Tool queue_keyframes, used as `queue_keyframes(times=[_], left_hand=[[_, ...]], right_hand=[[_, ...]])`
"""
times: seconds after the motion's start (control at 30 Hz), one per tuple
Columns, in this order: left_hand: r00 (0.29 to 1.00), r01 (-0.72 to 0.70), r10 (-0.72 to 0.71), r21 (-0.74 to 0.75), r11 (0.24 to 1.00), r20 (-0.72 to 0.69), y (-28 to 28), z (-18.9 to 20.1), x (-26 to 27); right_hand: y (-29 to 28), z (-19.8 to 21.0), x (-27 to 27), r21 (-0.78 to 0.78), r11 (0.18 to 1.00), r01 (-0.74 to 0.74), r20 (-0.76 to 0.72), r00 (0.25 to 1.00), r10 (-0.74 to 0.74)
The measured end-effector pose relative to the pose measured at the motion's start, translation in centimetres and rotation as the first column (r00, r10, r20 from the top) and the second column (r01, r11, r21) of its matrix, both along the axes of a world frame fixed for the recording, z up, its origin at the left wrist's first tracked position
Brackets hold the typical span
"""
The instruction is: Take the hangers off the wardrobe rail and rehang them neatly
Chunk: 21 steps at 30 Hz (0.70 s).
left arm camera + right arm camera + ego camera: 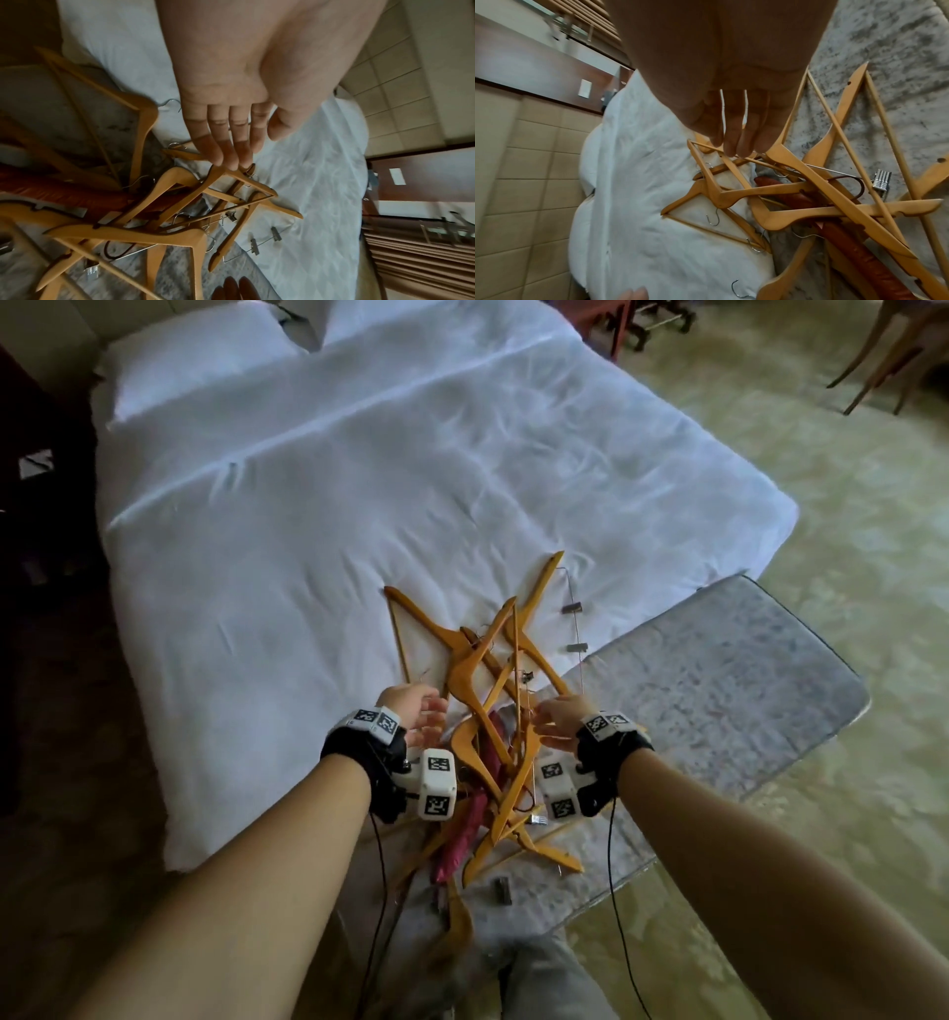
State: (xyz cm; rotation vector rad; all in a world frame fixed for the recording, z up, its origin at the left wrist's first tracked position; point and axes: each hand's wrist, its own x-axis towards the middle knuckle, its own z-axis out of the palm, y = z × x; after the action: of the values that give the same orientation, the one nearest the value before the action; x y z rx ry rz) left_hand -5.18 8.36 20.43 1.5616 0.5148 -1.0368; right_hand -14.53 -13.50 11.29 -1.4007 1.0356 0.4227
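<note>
A tangled pile of several wooden hangers (493, 711) lies at the foot of the bed, partly on the white duvet (334, 531) and partly on a grey bench (719, 690). A dark red padded hanger (470, 819) is buried in the pile. One hanger with a metal clip bar (574, 629) lies at the pile's right edge. My left hand (429, 719) hovers over the pile's left side with straight fingers (231, 150) and holds nothing. My right hand (544, 724) hovers over the right side, its fingers (736, 140) straight and just above a hanger.
The grey bench (890, 40) stands against the bed's foot on the right. Chairs (883, 356) stand at the far right on patterned carpet (847, 557). Pillows (195, 356) lie at the bed's head. A dark cabinet (31, 505) flanks the bed's left side.
</note>
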Motion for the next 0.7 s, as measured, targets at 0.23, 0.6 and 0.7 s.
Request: queue_keyframes(times=[0.23, 0.6, 0.7], left_hand=[[0.998, -0.058, 0.062, 0.176, 0.983, -0.02, -4.4, -7.5, 1.6], [0.953, -0.067, 0.101, 0.129, 0.989, -0.284, -8.0, -16.4, 1.7], [0.938, -0.067, 0.11, 0.139, 0.988, -0.328, -8.6, -19.0, 1.0]], right_hand=[[-3.0, -3.6, 3.1, 0.114, 0.989, 0.096, -0.174, 0.982, -0.076], [-3.7, -15.8, 3.1, 0.203, 0.966, 0.161, -0.362, 0.929, -0.079], [-4.3, -23.7, 1.5, 0.243, 0.963, 0.117, -0.386, 0.922, -0.015]])
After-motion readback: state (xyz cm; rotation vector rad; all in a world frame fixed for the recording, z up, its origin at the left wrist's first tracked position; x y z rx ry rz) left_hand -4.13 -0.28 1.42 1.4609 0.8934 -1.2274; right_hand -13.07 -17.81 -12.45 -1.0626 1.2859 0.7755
